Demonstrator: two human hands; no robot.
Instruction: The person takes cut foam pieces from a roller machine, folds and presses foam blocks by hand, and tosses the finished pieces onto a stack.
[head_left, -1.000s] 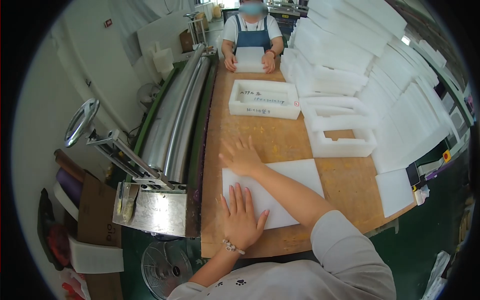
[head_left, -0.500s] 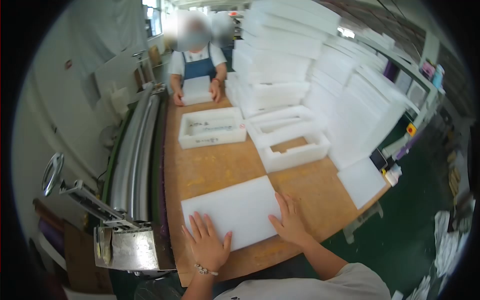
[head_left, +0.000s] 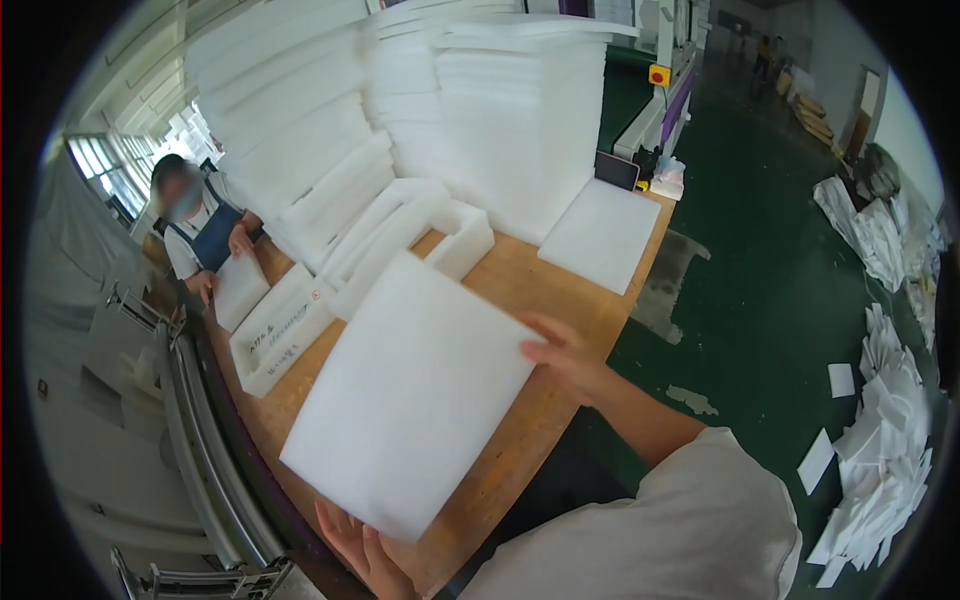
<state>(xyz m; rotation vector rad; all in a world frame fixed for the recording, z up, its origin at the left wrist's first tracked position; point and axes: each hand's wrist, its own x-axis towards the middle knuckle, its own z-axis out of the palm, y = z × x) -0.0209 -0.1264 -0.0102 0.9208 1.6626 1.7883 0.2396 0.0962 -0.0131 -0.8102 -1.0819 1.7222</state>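
Note:
A white rectangular foam sheet point(head_left: 410, 390) is raised at a tilt above the wooden table point(head_left: 500, 455), held between my two hands. My right hand point(head_left: 565, 350) grips its right edge, thumb on the upper face and fingers partly hidden behind. At the near lower edge, my left hand point(head_left: 360, 545) supports the sheet, some of its fingers out of sight beneath. Beyond the sheet lie a white foam frame with cut-out openings point(head_left: 465, 235) and a foam tray with handwriting on it point(head_left: 285, 330).
Tall stacks of white foam point(head_left: 500, 120) rise at the back. Another flat sheet point(head_left: 600, 235) lies at the table's right corner. Metal rollers point(head_left: 205, 450) run along the left side. A co-worker point(head_left: 215, 230) holds a foam block across the table. Foam scraps point(head_left: 870, 460) litter the green floor.
The foam sheet lay flat under my spread hands; now it is lifted and turned, with both hands at its edges. My view has swung to the right.

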